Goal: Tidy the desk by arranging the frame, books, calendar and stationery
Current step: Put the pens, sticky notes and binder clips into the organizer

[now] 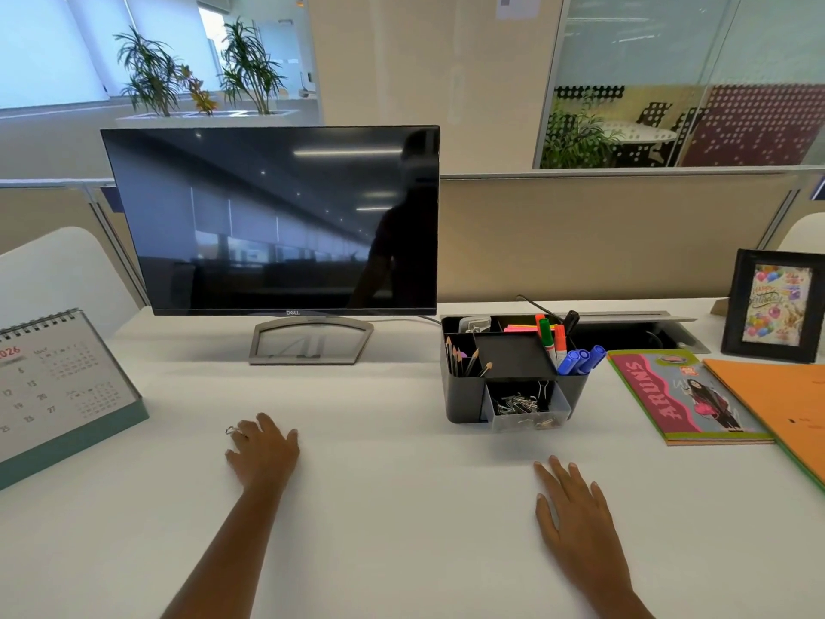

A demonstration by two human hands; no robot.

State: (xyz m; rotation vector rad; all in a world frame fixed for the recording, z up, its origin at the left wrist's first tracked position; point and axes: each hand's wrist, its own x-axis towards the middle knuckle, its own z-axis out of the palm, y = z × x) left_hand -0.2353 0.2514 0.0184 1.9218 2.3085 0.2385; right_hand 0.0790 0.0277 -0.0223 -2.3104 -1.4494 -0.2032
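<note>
The left hand (264,449) and right hand (576,518) rest open, empty — monitor (268,216) says DELL, book (683,395) ARUN'S.

Rests left hand (264,449) palm down on the tabletop (402,462), fingers (268,424) loosely bent, pointing away and a little leftward, holding nothing. Wears a ring (232,431) on one finger of that hand. Reaches in with bare left forearm (214,547) from the lower edge, angled up to the right. Lays right hand (576,516) flat, palm down, on the same tabletop, fingers (575,475) straight and slightly spread, thumb out toward the left hand, holding nothing. Brings right wrist (620,591) in from bottom right. Hands well apart, not touching.
</note>
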